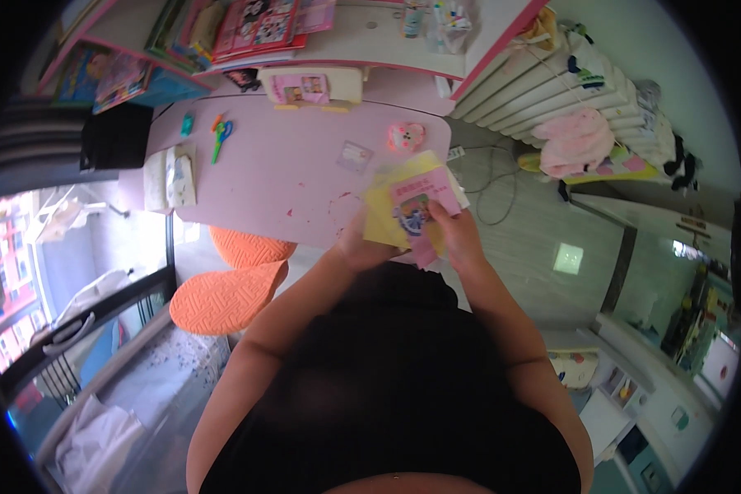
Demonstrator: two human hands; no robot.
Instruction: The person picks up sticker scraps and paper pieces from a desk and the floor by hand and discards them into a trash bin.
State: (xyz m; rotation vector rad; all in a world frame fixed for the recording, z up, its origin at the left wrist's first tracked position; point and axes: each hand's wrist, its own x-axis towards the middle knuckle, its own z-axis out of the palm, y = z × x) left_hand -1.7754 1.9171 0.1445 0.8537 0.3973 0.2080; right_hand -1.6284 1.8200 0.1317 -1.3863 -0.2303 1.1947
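Observation:
Both hands hold a small bundle of paper above the near right part of the pink desk (265,160). My left hand (367,244) grips the yellow sheets (380,216) from the left and below, its fingertips hidden behind them. With the thumb on top, my right hand (457,231) pinches a pink printed paper (429,185) with a picture on it against the yellow ones. A pink strip hangs from its lower edge. Just beyond the bundle lie a small clear packet (354,156) and a pink animal-face item (406,136).
Green-and-blue scissors (221,139), a teal small item (187,124) and a tissue pack (171,178) lie on the desk's left. A book stand (346,86) is at the back, under a shelf with books (256,28). Orange stools (228,299) stand at left; a radiator (506,99) and cable (497,185) at right.

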